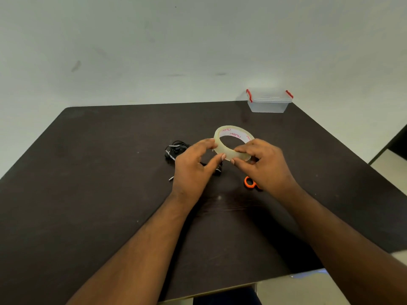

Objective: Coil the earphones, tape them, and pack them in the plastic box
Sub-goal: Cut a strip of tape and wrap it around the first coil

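A clear tape roll (228, 130) with a white, red-lettered core is held above the dark table (88, 183). My left hand (193, 168) grips its left side between thumb and fingers. My right hand (262, 166) pinches its near rim. The black earphones (175, 150) lie bunched on the table just left of and partly under my left hand, with the jack plug (171, 178) sticking out. The clear plastic box (268, 101) with red latches stands with its lid on at the far right edge.
Orange-handled scissors (250, 182) lie on the table, mostly hidden under my right hand. A pale wall rises behind the table. The table's near edge and right edge drop off to a light floor.
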Tool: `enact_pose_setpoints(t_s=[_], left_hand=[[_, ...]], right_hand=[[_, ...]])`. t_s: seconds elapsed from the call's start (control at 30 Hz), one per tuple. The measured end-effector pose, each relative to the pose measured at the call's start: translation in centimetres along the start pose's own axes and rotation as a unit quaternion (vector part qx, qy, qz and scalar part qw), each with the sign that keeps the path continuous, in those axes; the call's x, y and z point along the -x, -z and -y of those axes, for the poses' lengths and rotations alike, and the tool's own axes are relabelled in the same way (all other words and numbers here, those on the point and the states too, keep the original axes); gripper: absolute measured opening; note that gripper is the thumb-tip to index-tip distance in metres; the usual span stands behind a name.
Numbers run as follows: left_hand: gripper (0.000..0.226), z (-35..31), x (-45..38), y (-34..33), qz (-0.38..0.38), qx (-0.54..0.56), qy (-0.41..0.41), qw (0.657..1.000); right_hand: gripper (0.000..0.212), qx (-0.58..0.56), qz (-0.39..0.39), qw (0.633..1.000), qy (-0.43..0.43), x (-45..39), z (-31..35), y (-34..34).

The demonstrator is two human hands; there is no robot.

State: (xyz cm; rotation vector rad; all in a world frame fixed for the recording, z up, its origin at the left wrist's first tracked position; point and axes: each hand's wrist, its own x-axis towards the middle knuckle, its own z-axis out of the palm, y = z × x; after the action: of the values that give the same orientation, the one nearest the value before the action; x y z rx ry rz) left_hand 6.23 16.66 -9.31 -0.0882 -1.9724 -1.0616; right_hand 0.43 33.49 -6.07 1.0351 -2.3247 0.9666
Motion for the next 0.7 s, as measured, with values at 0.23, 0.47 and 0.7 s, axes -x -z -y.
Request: enact_pose_setpoints(t_s=[0.23,0.47,0.7], left_hand=[[0.014,-1.0,-0.3,0.1,0.029,0.148,0.176,0.973],[0.02,0.3,-1.8,1.9,0.037,0.041,0.169,0.984],[0.01,1.8,-2.0,2.1,0.045,-0.04,0.154,0.986]], right_hand=[[0.048,0.018,0.035,0.998,-0.05,-0.2,-1.0,0.9],[0.057,0.191,0.131,0.973,0.022,-2.7,-6.1,4.6],[0.028,0.329,0.314,0.889,0.059,-7.8,-11.2,7.1]])
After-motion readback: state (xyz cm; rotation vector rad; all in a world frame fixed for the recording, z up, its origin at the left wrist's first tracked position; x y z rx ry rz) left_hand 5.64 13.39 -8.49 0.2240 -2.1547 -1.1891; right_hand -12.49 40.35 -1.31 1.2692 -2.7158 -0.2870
